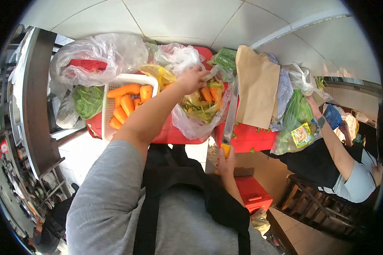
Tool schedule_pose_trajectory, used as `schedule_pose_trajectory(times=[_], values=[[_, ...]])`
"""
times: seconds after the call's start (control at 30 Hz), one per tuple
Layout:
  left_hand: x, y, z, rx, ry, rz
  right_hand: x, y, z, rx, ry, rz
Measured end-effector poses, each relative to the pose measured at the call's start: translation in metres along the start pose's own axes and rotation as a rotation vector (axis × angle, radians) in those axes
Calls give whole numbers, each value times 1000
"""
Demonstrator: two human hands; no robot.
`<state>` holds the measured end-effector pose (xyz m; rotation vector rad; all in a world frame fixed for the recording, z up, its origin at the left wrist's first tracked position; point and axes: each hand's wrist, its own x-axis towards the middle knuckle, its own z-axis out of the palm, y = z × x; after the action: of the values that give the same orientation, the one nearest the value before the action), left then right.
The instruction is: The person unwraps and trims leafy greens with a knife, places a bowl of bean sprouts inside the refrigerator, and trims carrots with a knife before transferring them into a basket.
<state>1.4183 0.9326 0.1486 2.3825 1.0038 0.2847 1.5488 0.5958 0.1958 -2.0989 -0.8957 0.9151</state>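
Right hand clasped a knife toward twelve o'clock; tilting toward eleven might've slit the bag. Left hand's grip: unclear.

we count one knife and one white basket. in the basket we make out at least six carrots, though an arm hides some, so we cannot give the full number. in the bag of peelings we see at least two orange pieces. we count one brown paper, one blue cloth, one yellow label, one red box and one black crate. of plastic bags we find at least five, including one bag of peelings and one yellow bag; where they overlap, we cannot tell exactly. we count at least one other person.
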Motion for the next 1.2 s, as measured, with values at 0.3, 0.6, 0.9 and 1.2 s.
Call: schedule_pose_trajectory(times=[0.3, 0.6, 0.9, 1.2], values=[[-51, -20, 11, 179, -139, 54, -9, 21, 5, -32, -23, 24], [-38, -6, 50, 427, -221, -95, -12, -11, 7, -36, -88, 187], [-60, 15, -22, 68, -131, -173, 4, -73, 3, -239, -164, -11], [-57, 29, -58, -183, -100, -180, 39, -110, 18, -200, -100, -299]])
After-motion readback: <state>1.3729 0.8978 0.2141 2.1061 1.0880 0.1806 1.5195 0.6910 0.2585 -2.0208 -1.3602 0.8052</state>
